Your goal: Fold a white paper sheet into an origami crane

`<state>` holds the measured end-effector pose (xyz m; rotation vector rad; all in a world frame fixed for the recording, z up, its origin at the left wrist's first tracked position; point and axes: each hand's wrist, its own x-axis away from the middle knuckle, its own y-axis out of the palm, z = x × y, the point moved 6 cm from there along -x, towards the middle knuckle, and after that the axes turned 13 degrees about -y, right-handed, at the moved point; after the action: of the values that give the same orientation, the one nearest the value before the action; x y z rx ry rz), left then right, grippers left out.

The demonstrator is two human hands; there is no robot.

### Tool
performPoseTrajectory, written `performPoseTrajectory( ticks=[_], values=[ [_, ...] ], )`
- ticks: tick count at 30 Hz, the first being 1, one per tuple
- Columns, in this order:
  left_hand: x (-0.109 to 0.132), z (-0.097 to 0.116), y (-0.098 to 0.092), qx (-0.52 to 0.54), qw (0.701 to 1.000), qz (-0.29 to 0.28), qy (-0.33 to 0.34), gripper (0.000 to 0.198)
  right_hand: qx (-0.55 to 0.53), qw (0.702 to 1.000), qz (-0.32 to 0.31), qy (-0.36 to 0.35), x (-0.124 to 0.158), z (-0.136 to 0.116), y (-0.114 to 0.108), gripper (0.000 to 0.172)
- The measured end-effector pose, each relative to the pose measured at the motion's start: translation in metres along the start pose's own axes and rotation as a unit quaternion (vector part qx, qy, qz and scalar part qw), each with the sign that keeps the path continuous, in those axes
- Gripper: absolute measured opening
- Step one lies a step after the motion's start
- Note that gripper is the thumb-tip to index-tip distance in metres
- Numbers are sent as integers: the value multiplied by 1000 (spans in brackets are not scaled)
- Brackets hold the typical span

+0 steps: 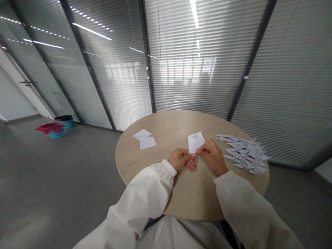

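A small folded sheet of white paper (195, 141), with crease lines and some dark print, is held up over the table between my hands. My left hand (183, 158) pinches its bottom corner, thumb and fingers pressed together. On the right side, my right hand (213, 155) grips the paper's lower right edge between thumb and fingers. To the right of it lie many folded paper cranes (246, 154), set close together in rows. White paper pieces (147, 142) rest farther left, overlapping at a corner.
The round wooden table (192, 122) stands against a glass partition with blinds (192, 86). On the floor at the far left are a bin with a red liner (53, 129) and a blue bin with a black liner (66, 121). A white door (23, 81) is beyond them.
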<state>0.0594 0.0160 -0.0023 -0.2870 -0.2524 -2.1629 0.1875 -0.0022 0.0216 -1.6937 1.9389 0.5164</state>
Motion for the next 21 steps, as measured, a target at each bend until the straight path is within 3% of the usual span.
performPoseTrajectory(
  ticks=[4, 12, 21],
  values=[
    [1, 1, 0, 1, 1000, 2, -1, 48, 0, 1000, -1, 9, 0, 1, -1, 47],
    [-3, -5, 0, 6, 1000, -13, -6, 50, 19, 998, 67, 2, 0, 2, -14, 41],
    [-3, -4, -1, 2, 1000, -11, -12, 47, 26, 997, 78, 14, 0, 2, -16, 30]
  ],
)
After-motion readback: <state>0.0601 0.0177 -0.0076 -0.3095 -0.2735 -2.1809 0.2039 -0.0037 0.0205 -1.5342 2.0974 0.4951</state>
